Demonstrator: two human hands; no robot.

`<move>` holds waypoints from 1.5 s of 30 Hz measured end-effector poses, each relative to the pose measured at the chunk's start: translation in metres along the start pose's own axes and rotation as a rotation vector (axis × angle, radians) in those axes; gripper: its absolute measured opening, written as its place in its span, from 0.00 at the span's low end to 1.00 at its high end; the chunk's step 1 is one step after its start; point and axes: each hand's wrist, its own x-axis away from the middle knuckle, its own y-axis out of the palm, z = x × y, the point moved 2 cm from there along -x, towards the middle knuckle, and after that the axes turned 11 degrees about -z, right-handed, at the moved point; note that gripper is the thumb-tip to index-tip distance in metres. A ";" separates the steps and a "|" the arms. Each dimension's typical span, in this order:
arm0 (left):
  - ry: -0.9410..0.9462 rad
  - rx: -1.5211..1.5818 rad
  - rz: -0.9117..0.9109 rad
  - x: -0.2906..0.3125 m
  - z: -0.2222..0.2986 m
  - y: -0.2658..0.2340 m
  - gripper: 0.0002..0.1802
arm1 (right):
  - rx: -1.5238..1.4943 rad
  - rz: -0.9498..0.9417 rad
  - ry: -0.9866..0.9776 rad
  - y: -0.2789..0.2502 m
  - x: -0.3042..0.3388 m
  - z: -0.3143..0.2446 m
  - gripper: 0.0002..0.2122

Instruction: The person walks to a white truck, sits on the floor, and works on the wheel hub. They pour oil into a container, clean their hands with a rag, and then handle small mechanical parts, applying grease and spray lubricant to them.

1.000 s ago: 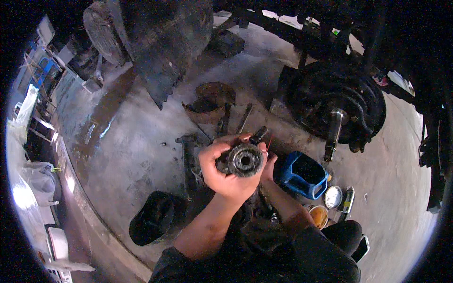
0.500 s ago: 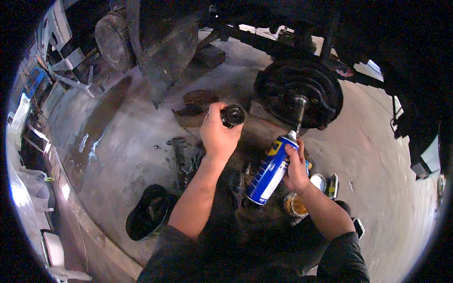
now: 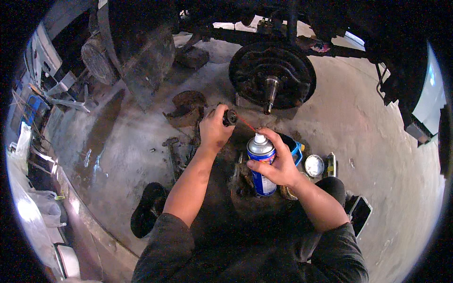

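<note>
A dark, round, hollow-ended metal part (image 3: 230, 117) is gripped in my left hand (image 3: 213, 133), its open end turned toward the right. My right hand (image 3: 282, 165) is wrapped round a blue spray can (image 3: 262, 158) held upright, the index finger on its white nozzle. A thin red straw (image 3: 246, 123) runs from the nozzle up to the dark part, its tip close to the open end. Beyond both hands stands a black round backing plate (image 3: 245, 78) with a bare metal spindle (image 3: 271, 89) sticking out toward me.
Rusty curved metal pieces (image 3: 186, 111) and a hammer (image 3: 174, 148) lie on the floor left of centre. A blue tray (image 3: 298, 152), a round tin of pale stuff (image 3: 314, 166) and a phone-like slab (image 3: 360, 213) are at right. Dark vehicle framework hangs overhead.
The spray can has swung from tilted to upright, and its red straw now points at the dark part. My right index finger has moved onto the nozzle. The view has shifted.
</note>
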 end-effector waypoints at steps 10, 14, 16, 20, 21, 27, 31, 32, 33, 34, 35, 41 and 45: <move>0.052 0.002 -0.015 -0.004 -0.009 0.011 0.29 | -0.078 -0.040 0.123 0.009 -0.003 0.014 0.33; -0.015 -0.030 -0.096 -0.004 -0.010 0.011 0.30 | 0.011 -0.024 0.059 0.012 -0.006 0.016 0.33; -0.007 -0.024 -0.092 -0.003 -0.010 0.010 0.29 | 0.010 -0.028 0.073 0.013 -0.007 0.016 0.32; -0.040 -0.026 -0.132 -0.002 -0.011 0.009 0.29 | 0.035 -0.034 0.063 0.016 -0.007 0.016 0.32; -0.039 -0.027 -0.142 -0.002 -0.011 0.008 0.29 | 0.041 -0.024 0.052 0.016 -0.007 0.015 0.32; -0.019 -0.076 -0.155 -0.003 -0.010 0.009 0.28 | 0.062 -0.028 0.042 0.018 -0.008 0.017 0.31; -0.031 -0.080 -0.172 -0.004 -0.011 0.010 0.29 | 0.056 -0.023 0.070 0.020 -0.007 0.018 0.31; -0.028 -0.075 -0.166 -0.004 -0.011 0.011 0.29 | 0.088 -0.020 0.056 0.020 -0.007 0.019 0.31; -0.024 -0.071 -0.161 -0.004 -0.011 0.011 0.29 | 0.119 -0.017 0.043 0.020 -0.007 0.021 0.31; -0.021 -0.067 -0.156 -0.004 -0.011 0.011 0.29 | 0.150 -0.014 0.029 0.020 -0.006 0.022 0.30; -0.033 -0.061 -0.175 -0.004 -0.011 0.012 0.28 | 0.152 -0.012 0.030 0.019 -0.006 0.022 0.30; -0.020 -0.024 -0.171 -0.003 -0.011 0.016 0.29 | 0.158 -0.003 0.032 0.018 -0.003 0.023 0.31; -0.005 0.013 -0.159 -0.003 -0.010 0.016 0.29 | 0.125 -0.031 0.074 0.014 -0.003 0.016 0.31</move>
